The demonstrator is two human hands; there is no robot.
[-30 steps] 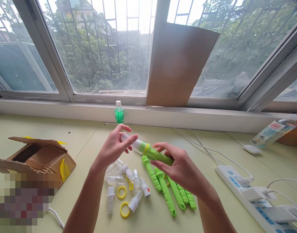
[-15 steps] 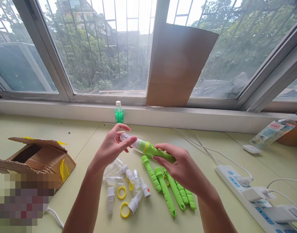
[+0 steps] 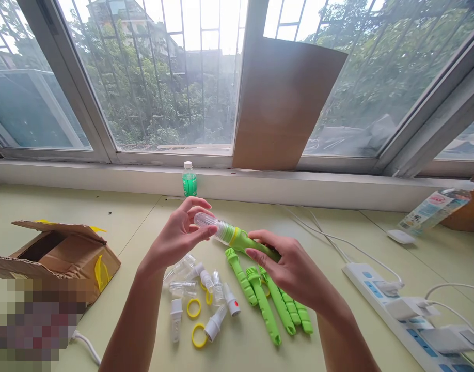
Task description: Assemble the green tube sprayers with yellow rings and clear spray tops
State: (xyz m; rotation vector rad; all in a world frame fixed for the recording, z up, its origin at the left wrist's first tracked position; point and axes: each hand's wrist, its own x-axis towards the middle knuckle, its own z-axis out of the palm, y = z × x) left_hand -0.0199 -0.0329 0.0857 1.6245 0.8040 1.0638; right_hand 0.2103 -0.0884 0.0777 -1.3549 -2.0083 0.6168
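Observation:
My right hand [image 3: 287, 258] is closed around a green plastic handle [image 3: 242, 241], held tilted above the table. A yellow ring [image 3: 234, 236] sits near its threaded end, where a clear rounded plastic cap [image 3: 210, 223] is fitted. My left hand [image 3: 183, 227] curls about that cap, its thumb lying against the near side and its fingers partly hidden behind. Below, several loose green handles [image 3: 264, 310] lie side by side. Left of them are several clear caps [image 3: 183, 288], white-based clear pieces [image 3: 176, 310] and yellow rings [image 3: 199, 336].
An open cardboard box [image 3: 78, 258] stands at the left. A small bottle of green liquid [image 3: 189, 181] is by the window ledge. On the right lie a white power strip [image 3: 370, 292] with plugs and cables, and a tilted clear bottle [image 3: 434, 209].
My left fingers and thumb have shifted slightly around the clear cap, showing more of its rounded end. My right hand keeps its hold on the green handle.

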